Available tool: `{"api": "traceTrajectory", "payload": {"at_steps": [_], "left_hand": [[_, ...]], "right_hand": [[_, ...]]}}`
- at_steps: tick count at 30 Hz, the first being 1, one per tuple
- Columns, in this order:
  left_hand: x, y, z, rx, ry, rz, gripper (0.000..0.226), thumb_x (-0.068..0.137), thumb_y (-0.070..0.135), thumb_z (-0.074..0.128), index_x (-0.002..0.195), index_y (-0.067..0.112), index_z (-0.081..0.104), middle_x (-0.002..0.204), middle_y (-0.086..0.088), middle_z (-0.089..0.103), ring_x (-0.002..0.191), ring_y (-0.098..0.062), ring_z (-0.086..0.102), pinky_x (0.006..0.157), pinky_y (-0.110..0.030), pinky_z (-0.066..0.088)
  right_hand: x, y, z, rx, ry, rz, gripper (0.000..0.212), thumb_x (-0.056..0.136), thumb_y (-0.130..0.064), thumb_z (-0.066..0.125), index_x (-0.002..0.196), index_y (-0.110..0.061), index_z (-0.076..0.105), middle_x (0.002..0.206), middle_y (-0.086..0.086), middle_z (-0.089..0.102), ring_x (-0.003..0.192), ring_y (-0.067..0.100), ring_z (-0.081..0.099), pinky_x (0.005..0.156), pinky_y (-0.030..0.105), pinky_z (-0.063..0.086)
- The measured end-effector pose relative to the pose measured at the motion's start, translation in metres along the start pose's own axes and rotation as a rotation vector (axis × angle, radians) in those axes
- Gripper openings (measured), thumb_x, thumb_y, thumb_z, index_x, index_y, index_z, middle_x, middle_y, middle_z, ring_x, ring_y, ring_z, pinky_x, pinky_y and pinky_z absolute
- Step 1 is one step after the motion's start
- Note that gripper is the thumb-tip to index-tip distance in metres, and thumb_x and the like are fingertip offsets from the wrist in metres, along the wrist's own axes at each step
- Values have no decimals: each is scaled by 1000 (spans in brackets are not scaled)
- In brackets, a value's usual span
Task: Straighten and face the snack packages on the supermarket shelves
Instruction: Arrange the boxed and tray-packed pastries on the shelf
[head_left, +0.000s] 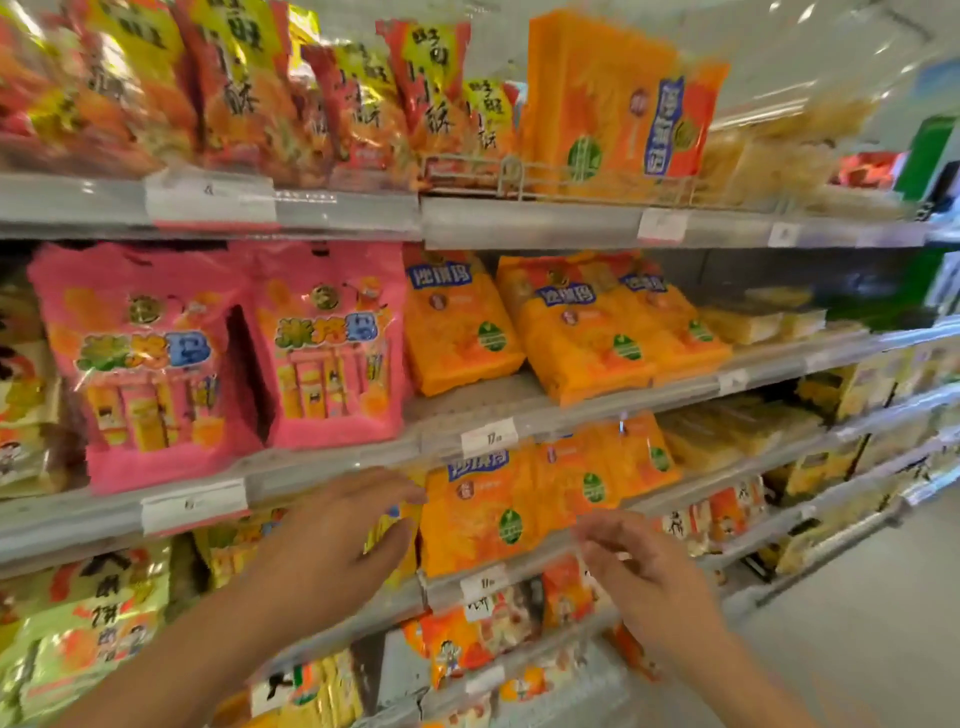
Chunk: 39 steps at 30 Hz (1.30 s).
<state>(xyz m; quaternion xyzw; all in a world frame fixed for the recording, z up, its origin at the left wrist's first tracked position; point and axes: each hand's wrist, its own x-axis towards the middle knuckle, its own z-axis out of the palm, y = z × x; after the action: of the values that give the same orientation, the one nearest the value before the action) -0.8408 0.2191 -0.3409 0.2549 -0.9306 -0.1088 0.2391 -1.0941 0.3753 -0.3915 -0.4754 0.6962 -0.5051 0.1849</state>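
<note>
Orange snack packages (483, 512) stand on the third shelf from the top, at the centre of the view. My left hand (343, 535) reaches in at their left side, with its fingers and thumb spread just beside the leftmost orange package and a yellow pack behind it. Just before the same shelf's front edge hovers my right hand (639, 566), fingers loosely bent and holding nothing. More orange packages (571, 332) lie tilted on the shelf above. The picture is blurred.
Two pink snack bags (156, 358) stand left on the second shelf. Red and yellow bags (249, 88) and a tall orange pack (608, 104) fill the top shelf. Price tag strips (488, 436) line the shelf edges. The aisle floor (883, 623) lies at the right.
</note>
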Motion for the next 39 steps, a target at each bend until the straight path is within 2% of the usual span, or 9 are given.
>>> {"api": "traceTrajectory", "payload": {"at_steps": [4, 8, 12, 18, 22, 26, 29, 32, 39], "left_hand": [[88, 34, -41, 163, 183, 202, 31, 89, 24, 58, 119, 21, 65, 122, 4, 62, 114, -18, 58, 95, -32, 47], [182, 62, -92, 382, 350, 281, 46, 88, 27, 52, 133, 20, 54, 140, -4, 52, 129, -28, 48, 105, -46, 42], [265, 74, -113, 681, 399, 281, 56, 90, 32, 54, 144, 25, 39, 155, -2, 33, 143, -26, 28, 114, -45, 24], [321, 53, -96, 838, 384, 169, 78, 88, 60, 46, 150, 19, 26, 159, -4, 26, 148, -25, 16, 117, -50, 11], [319, 38, -77, 812, 454, 170, 65, 89, 56, 47, 136, 12, 52, 137, -7, 56, 133, -28, 46, 115, -52, 26], [323, 34, -67, 753, 515, 155, 57, 84, 54, 53, 126, 15, 60, 128, -2, 63, 127, -24, 53, 113, -49, 30], [325, 34, -65, 730, 522, 153, 57, 84, 55, 52, 126, 17, 60, 130, 1, 61, 128, -20, 53, 112, -49, 33], [326, 36, -64, 670, 572, 142, 52, 84, 54, 49, 120, 19, 64, 127, 5, 63, 124, -17, 55, 111, -47, 33], [389, 113, -100, 332, 880, 203, 53, 77, 40, 64, 121, 14, 50, 130, -6, 51, 119, -19, 42, 97, -32, 29]], "right_hand": [[84, -34, -55, -116, 103, -172, 17, 92, -29, 62, 103, -41, 63, 101, -24, 66, 85, -7, 63, 67, 15, 51], [174, -98, -88, -220, 247, -385, 23, 91, -23, 62, 105, -41, 56, 103, -22, 60, 83, -4, 59, 70, 21, 49], [248, -162, -119, -421, 295, -565, 38, 90, -24, 62, 128, -25, 55, 118, -10, 55, 103, 4, 54, 85, 22, 41], [320, -215, -155, -689, 390, -697, 52, 87, -31, 64, 135, -14, 49, 137, 8, 49, 124, 24, 47, 100, 33, 36], [360, -237, -175, -736, 425, -726, 70, 88, -30, 65, 146, -6, 33, 149, 16, 36, 138, 29, 31, 113, 38, 24], [395, -250, -194, -791, 355, -713, 85, 88, -45, 64, 152, -12, 18, 158, 11, 23, 144, 26, 23, 117, 43, 20], [412, -258, -203, -787, 220, -623, 76, 81, -62, 63, 142, -24, 38, 137, 5, 52, 112, 21, 54, 92, 38, 45], [422, -257, -210, -842, 206, -707, 55, 77, -68, 62, 112, -26, 55, 99, -5, 61, 87, 16, 57, 72, 33, 42], [420, -241, -230, -874, 244, -921, 62, 78, -69, 57, 124, -28, 51, 112, 0, 57, 103, 21, 53, 96, 47, 40]]}}
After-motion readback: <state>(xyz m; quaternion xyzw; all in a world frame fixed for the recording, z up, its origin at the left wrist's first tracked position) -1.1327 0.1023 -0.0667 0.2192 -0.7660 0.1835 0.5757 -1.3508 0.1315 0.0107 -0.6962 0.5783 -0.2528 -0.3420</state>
